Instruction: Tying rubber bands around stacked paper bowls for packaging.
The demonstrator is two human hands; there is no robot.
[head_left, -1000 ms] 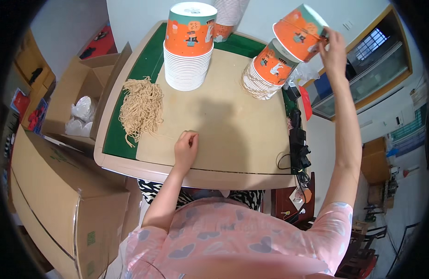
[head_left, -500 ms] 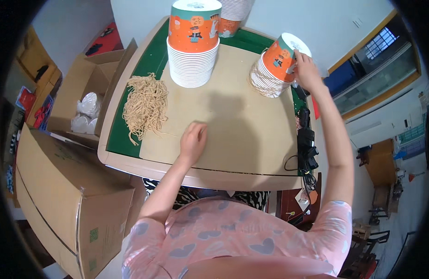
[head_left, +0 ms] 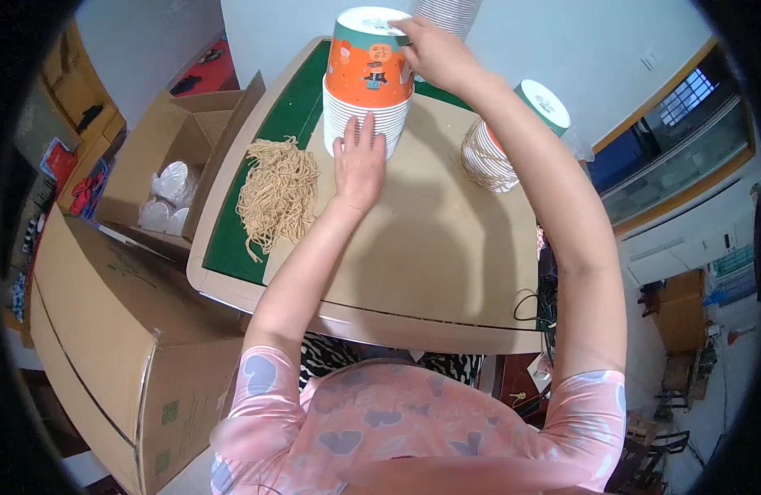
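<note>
A tall stack of nested paper buckets (head_left: 366,76) stands upside down at the table's far side, with orange and green printing above many white rims. My right hand (head_left: 438,54) reaches over to it, fingers curled over its upper right edge. Against the white rims on its near side lies my left hand (head_left: 361,169), fingers spread. To the right, partly behind my right forearm, is a shorter upturned stack of paper buckets (head_left: 489,161) with beige string wound round its rims. A loose heap of beige string (head_left: 277,194) lies left of my left forearm.
Another bucket stack (head_left: 450,15) stands behind, near the wall. Black cables (head_left: 547,289) lie along the table's right edge. Left of the table are an open carton (head_left: 133,157) holding white wrapped items and a large cardboard box (head_left: 108,330).
My right hand has left the string-wound stack and moved left to the top of the tall stack. My left hand has moved forward from the tabletop onto that stack's rims, its fingers spreading.
</note>
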